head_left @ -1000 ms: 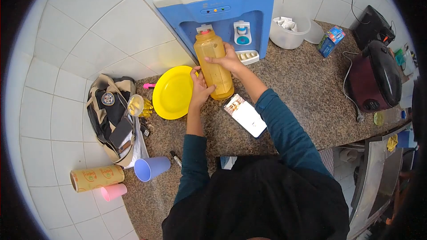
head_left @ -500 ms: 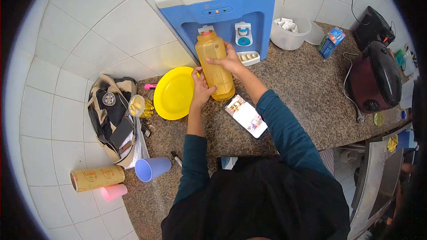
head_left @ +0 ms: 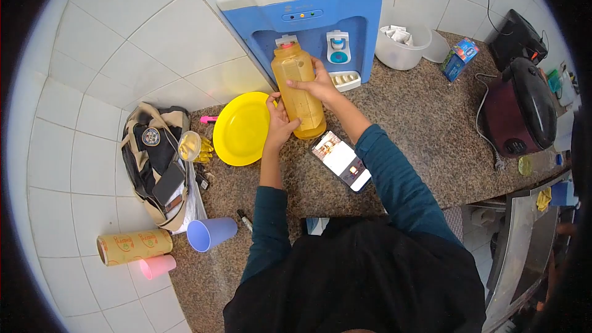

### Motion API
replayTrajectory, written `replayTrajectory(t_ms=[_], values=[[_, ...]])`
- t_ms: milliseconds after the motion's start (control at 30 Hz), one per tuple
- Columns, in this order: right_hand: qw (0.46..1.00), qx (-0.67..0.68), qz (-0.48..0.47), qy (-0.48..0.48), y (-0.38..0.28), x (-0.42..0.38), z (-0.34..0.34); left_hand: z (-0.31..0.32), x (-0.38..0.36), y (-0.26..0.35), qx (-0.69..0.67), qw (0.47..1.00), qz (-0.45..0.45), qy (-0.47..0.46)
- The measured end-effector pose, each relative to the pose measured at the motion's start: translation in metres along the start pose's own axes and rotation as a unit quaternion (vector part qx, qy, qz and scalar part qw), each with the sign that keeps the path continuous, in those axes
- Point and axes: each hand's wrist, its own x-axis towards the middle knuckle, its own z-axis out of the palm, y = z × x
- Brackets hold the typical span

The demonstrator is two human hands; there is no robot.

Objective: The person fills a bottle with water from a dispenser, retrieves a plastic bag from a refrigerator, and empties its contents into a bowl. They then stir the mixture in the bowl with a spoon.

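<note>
Both hands hold a translucent amber bottle [head_left: 298, 95], its mouth up against the left, red tap of the blue and white water dispenser [head_left: 302, 6]. My left hand [head_left: 280, 124] grips the lower left side, while my right hand [head_left: 319, 85] wraps round the upper right side. The bottle leans slightly. Just left of it lies a yellow plate [head_left: 242, 129], partly behind my left hand. A phone with a lit screen [head_left: 341, 161] rests on the counter below my right forearm.
Left: an open bag [head_left: 157, 160], small tub [head_left: 190, 146], blue cup [head_left: 211, 234], pink cup [head_left: 158, 267], patterned roll [head_left: 135, 247] and marker [head_left: 245, 219]. Right: a plastic bowl [head_left: 402, 49], carton [head_left: 460, 59] and dark red cooker [head_left: 518, 108] with its cord on the granite counter [head_left: 425, 129].
The lower part of the phone's screen now shows a darker picture. My hands and the bottle have hardly moved.
</note>
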Motion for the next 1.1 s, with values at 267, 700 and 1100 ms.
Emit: replayTrajectory(t_ms=[267,700,1100], values=[[1.0,0.003,0.001,0.0,-0.006,-0.003,0.001,0.0,0.0,0.0,-0.003,1.0,-0.001,0.0],[1.0,0.01,0.007,-0.009,-0.007,-0.003,0.0,-0.002,0.0,-0.002,0.001,1.0,-0.004,-0.004],[1.0,0.002,0.003,-0.002,-0.008,-0.003,-0.001,-0.008,0.021,0.022,0.115,0.99,-0.065,-0.057]])
